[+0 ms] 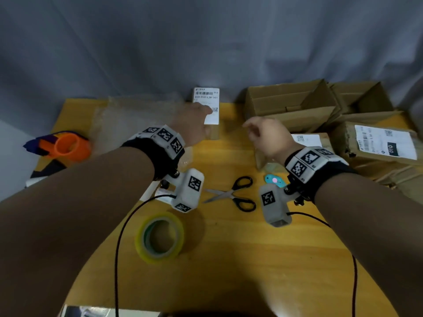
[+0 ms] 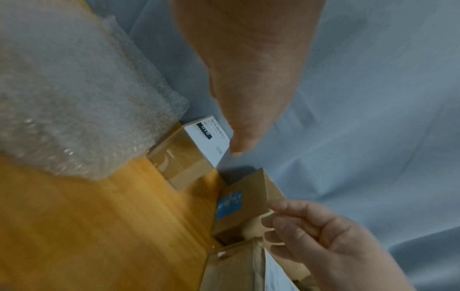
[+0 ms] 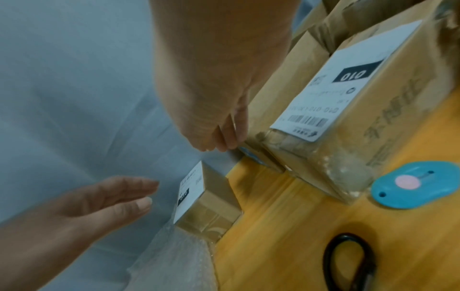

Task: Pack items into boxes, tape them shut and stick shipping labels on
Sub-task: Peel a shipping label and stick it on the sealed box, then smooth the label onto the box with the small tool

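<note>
A small taped cardboard box [image 1: 211, 131] with a white shipping label [image 1: 207, 97] on top stands at the far middle of the yellow table [image 1: 229, 259]. My left hand [image 1: 203, 112] hovers over it with straight fingers; in the right wrist view this left hand [image 3: 129, 196] is flat and a little apart from the box [image 3: 206, 198]. My right hand [image 1: 251, 129] hangs to the box's right with loosely curled fingers and holds nothing. Its fingertips [image 2: 273, 214] are close to the flap of an open carton [image 2: 248, 196].
Bubble wrap [image 1: 137, 115] lies left of the box. Open cartons [image 1: 293, 104] and labelled packed boxes [image 1: 380, 143] crowd the right side. Scissors [image 1: 233, 195], a blue cutter [image 1: 275, 180], a tape roll [image 1: 160, 236] and an orange dispenser [image 1: 66, 145] lie nearer me.
</note>
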{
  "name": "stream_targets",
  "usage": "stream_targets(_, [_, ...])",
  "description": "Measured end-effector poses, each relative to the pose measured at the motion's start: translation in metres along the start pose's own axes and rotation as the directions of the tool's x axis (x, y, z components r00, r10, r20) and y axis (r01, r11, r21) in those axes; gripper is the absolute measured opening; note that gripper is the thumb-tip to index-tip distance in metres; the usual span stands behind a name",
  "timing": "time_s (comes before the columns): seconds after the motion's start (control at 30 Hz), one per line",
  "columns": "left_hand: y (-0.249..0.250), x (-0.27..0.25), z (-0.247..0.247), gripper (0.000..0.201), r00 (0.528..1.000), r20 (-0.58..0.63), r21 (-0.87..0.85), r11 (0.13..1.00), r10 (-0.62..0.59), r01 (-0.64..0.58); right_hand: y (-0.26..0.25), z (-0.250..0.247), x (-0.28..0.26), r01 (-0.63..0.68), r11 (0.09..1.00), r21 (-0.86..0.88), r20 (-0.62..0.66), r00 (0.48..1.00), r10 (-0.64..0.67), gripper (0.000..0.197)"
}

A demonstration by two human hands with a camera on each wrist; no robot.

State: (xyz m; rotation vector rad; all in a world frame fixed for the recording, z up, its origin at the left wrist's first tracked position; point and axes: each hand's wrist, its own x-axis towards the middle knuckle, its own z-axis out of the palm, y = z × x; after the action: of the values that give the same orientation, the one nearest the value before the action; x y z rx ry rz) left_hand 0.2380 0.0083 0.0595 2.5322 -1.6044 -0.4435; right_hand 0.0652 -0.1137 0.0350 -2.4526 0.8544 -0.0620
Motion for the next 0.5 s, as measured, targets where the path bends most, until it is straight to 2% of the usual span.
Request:
stream_targets(0.1, [0.004,-0.02,0.014,0.045,1.0,0.02,-0.025,1.0,0.0,0.0,0.009,0.005,-0.019,-0.04,0.998,0.054,-0.001,0.999,0.04,0.03])
stream_targets(0.2, [0.009,-0.039,0.038,0.044,0.997,0.083,-0.096,0.995,-0.002,0.01,0.021,0.017,-0.042,-0.096,0.993,0.065,0.056,0.994,0.092,0.029])
stream_targets(0.37, [0.024,-0.062,0.075,0.043,0.977,0.208,-0.126,0.989,-0.046,0.073,0.042,0.035,-0.077,-0.125,0.987,-0.095,0.184,0.973,0.141,0.03])
stream_targets(0.5, [0.038,-0.077,0.094,0.042,0.965,0.26,-0.121,0.99,-0.032,0.065,0.06,0.049,-0.092,-0.254,0.958,-0.13,0.223,0.934,0.278,0.034])
